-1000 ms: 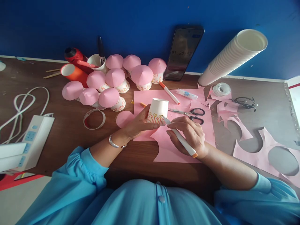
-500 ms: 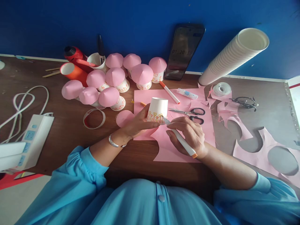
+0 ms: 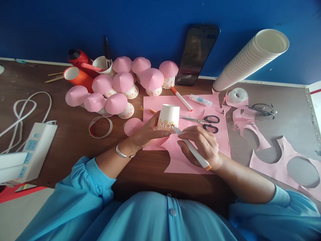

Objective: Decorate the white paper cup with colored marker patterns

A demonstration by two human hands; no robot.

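My left hand [image 3: 146, 132] is closed around an upturned white paper cup [image 3: 169, 115] with orange and yellow drawings along its rim. My right hand [image 3: 202, 144] grips a white marker [image 3: 193, 150] with an orange end, its tip touching the cup's lower edge. Both hands rest over a pink paper sheet [image 3: 183, 157] on the brown table. A pink paper circle [image 3: 132, 126] lies just left of my left hand.
Several pink-capped cups [image 3: 120, 88] cluster at the back beside an orange cup [image 3: 75, 76]. Scissors [image 3: 207, 122], another marker [image 3: 181, 98], a glue tube [image 3: 200, 99], a tape ring [image 3: 100, 127], a propped phone [image 3: 197, 55], a lying cup stack [image 3: 250, 58] and pink offcuts [image 3: 283, 160] surround the sheet. A power strip [image 3: 32, 150] sits left.
Almost nothing differs. The marker tip stays at the cup's rim with only a tiny shift, and the view drifts slightly.
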